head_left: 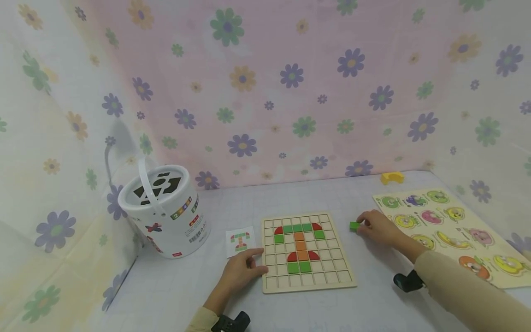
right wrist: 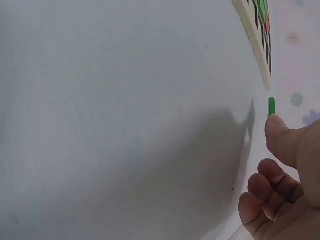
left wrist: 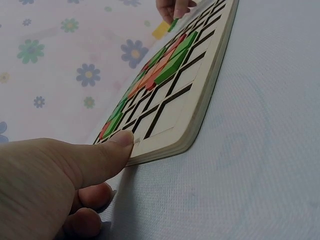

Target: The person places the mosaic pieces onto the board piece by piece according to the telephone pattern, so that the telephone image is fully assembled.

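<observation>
My right hand [head_left: 376, 227] pinches a small green block [head_left: 354, 226] between thumb and fingers, to the right of a wooden grid board [head_left: 271, 285]. The block's narrow green edge [right wrist: 271, 106] sticks out past the thumb in the right wrist view. Green, red and orange pieces sit in the board's cells, forming a T-like figure with a broad foot. My left hand [head_left: 242, 268] touches the board's left edge with the thumb and an outstretched finger. In the left wrist view the thumb [left wrist: 117, 145] lies at the board's corner, while other fingers curl below it.
A small pattern card [head_left: 230, 251] lies left of the board. Behind it stands a white bucket [head_left: 182, 242] with a shape-sorter lid and handle. A fruit puzzle board [head_left: 445, 240] lies at the right, partly under the right arm. A yellow arch block [head_left: 392, 178] sits farther back.
</observation>
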Demonstrator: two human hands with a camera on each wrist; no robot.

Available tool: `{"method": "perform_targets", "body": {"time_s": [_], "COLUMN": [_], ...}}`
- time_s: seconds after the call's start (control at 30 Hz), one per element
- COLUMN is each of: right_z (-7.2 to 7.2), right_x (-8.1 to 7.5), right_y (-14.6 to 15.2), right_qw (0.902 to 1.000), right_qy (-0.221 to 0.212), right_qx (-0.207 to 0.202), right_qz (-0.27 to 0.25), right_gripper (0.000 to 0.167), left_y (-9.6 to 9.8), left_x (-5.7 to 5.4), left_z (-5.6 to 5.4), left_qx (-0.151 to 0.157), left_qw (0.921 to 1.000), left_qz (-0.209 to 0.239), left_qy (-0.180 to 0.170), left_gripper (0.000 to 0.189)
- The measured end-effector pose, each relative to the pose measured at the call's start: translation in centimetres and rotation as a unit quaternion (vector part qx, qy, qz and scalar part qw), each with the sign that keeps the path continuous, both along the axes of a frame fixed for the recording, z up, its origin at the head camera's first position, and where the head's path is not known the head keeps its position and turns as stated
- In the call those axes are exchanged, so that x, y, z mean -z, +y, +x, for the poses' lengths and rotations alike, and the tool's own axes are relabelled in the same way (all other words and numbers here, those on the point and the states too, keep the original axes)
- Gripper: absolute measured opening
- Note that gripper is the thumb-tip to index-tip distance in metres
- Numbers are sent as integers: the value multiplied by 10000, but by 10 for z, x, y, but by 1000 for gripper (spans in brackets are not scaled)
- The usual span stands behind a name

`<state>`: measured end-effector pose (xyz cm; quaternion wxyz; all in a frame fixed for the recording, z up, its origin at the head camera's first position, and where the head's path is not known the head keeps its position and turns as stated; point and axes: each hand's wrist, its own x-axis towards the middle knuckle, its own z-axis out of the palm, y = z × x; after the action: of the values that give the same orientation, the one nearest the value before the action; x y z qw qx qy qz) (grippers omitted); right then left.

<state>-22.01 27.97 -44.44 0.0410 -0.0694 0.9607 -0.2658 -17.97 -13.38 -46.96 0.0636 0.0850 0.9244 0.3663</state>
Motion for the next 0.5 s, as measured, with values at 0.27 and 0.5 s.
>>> {"method": "perform_targets", "body": {"time_s": [0.27,0.5], "right_z": [12,29], "right_x": [-8,-12], "right_y": [-29,-58], "right_qw": [9995,9953], "right_qy": [99,256], "right_qx": [-297,-927], "right_qz": [10,-81], "right_gripper": [27,20], "left_y": [-1,-1], "left_x": [0,-1], "left_z": [1,0], "left_qx": [24,33], "left_qw": [10000,10000], "left_qz": [-8,-21], "left_qy": [-6,-10], "left_gripper": [59,58]}}
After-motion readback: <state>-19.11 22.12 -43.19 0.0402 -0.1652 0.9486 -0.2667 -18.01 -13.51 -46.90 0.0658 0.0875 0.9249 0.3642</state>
